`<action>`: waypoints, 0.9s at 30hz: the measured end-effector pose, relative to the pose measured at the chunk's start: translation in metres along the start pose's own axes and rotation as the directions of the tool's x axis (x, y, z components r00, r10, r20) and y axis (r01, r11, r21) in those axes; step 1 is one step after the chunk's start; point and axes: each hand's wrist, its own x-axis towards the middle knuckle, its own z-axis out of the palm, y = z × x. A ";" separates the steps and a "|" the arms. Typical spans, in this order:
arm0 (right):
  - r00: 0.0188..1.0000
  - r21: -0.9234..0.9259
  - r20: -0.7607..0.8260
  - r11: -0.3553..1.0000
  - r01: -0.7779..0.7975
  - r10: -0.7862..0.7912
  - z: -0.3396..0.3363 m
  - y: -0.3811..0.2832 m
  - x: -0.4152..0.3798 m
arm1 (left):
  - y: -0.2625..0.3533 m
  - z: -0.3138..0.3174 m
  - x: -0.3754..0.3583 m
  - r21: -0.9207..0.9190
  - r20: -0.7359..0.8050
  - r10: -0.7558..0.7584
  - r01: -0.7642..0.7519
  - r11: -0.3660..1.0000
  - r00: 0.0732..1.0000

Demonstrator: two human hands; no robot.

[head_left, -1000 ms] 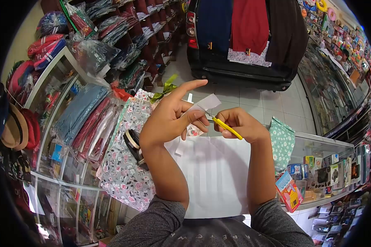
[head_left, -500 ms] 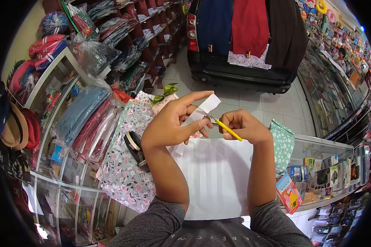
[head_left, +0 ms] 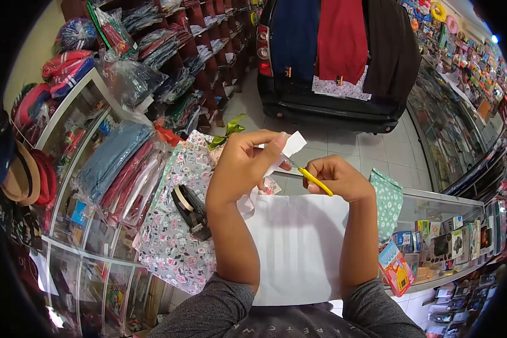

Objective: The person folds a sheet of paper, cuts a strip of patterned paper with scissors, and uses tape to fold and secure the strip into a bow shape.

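My left hand (head_left: 245,160) is closed on a narrow strip of white paper (head_left: 294,144), pinching it between thumb and fingers; the strip's end sticks up past the fingertips. In my right hand (head_left: 338,177) are yellow-handled scissors (head_left: 315,181), with the blades pointing left at the strip and partly hidden by it and the left fingers. Below both hands lies a large white sheet of paper (head_left: 296,248) with fold lines. A black tape dispenser (head_left: 191,211) stands left of my left forearm, on grey floral wrapping paper (head_left: 172,248).
A green ribbon bow (head_left: 228,132) lies beyond my left hand. Bagged clothes (head_left: 115,163) are stacked on the left glass case. At right are green flowered paper (head_left: 386,205), a pink box (head_left: 396,267) and a glass counter (head_left: 428,197). A black car (head_left: 332,110) draped with trousers stands ahead.
My left thumb has moved up along the strip, and the fingers have closed in around it. The scissors and my right hand have shifted slightly right and down in view.
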 end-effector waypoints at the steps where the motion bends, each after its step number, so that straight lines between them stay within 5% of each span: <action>1: 1.000 0.000 -0.001 1.000 0.001 -0.001 0.000 0.001 0.000 | -0.006 0.001 0.003 -0.018 -0.037 0.042 -0.042 0.999 0.998; 18: 1.000 -0.015 -0.028 1.000 0.005 -0.005 -0.001 0.003 0.001 | -0.020 -0.001 0.013 0.031 -0.141 0.144 -0.141 0.990 0.980; 20: 1.000 -0.046 -0.020 0.999 0.013 -0.014 0.000 0.001 0.001 | -0.014 0.001 0.011 -0.048 -0.140 -0.036 0.030 0.998 0.989; 22: 1.000 -0.076 -0.012 0.997 0.023 -0.024 0.000 0.003 0.000 | -0.013 0.002 0.010 -0.049 -0.137 -0.025 0.018 0.999 0.990; 27: 0.988 -0.100 -0.017 0.983 -0.152 0.151 -0.002 0.000 0.002 | -0.019 -0.009 0.014 -0.098 -0.215 -0.003 -0.019 0.995 0.977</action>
